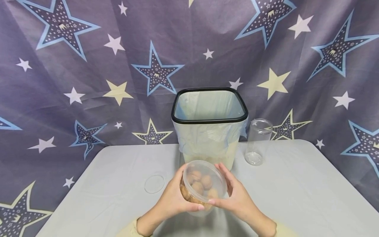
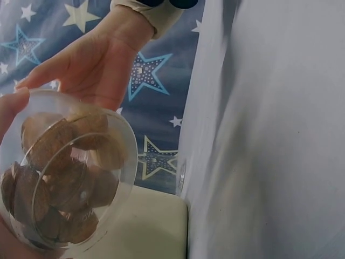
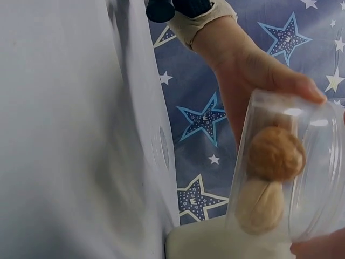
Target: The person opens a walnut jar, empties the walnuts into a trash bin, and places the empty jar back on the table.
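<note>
Clear plastic is filling both palms: the left hand (image 1: 174,200) and right hand (image 1: 238,197) are gripping a round tub (image 1: 220,185) from opposite sides, thumbs coming round the near side, the rest of the fingers partly hidden behind it. Two-sided hold is probably there because the tub is wide and smooth-walled, and the load inside could roll; right thumb is pressing near the rim, left thumb is lying across the lower wall, which should be steadying any tilt. Tub is sitting in front of the bin (image 1: 209,121) and looks to be held above the table (image 1: 296,191). Whether a lid is closing the tub, can't tell. Inside, walnuts (image 1: 197,188) are piling up: brown, roundish, hard-looking, seams showing on some. Just beyond, the pale bin is standing upright, squarish with rounded corners; its black rim is framing a thin bluish film liner (image 1: 207,136), folded over the outside and wrinkling, presumably to keep the bag from slipping in. To the right of the bin a tall clear jar (image 1: 257,143) is standing; to the left of the tub a thin clear disc (image 1: 154,184) is lying flat, likely a lid set aside within reach. Behind everything, a star-printed cloth (image 1: 195,36) is hanging, dark and creasing.
</note>
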`<state>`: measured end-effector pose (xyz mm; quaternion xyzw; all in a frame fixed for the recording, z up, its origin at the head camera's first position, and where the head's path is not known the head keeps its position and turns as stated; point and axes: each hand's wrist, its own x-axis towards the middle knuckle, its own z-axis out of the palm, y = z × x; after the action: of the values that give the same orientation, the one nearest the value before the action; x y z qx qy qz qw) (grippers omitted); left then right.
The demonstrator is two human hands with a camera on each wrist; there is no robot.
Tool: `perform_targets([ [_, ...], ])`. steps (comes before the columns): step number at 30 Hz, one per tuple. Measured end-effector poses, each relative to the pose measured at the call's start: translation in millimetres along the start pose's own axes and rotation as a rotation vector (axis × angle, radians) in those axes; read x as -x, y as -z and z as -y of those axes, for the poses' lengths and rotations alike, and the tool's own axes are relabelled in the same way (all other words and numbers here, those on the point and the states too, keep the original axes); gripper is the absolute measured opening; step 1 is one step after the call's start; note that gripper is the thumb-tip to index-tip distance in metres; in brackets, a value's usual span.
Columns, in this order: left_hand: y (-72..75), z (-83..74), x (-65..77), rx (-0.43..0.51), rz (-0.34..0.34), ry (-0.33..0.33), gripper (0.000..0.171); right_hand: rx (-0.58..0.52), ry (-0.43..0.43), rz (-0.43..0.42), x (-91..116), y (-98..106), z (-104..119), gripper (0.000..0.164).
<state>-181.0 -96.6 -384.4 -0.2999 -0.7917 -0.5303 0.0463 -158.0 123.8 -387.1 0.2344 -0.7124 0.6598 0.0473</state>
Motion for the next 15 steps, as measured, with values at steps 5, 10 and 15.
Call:
perform_targets([
  [5,2.6,0.2,-0.6,0.031,0.032,-0.019,0.107,-0.043,0.082,0.082,-1.4,7.4,-3.7,0.1],
  [10,5.5,0.6,-1.4,0.073,0.079,-0.029,0.105,-0.087,0.174,0.174,-4.4,14.9,-6.7,0.101],
  [15,7.6,1.4,-1.2,0.116,0.118,-0.032,0.104,-0.115,0.21,0.231,-6.1,20.0,-9.0,0.101],
])
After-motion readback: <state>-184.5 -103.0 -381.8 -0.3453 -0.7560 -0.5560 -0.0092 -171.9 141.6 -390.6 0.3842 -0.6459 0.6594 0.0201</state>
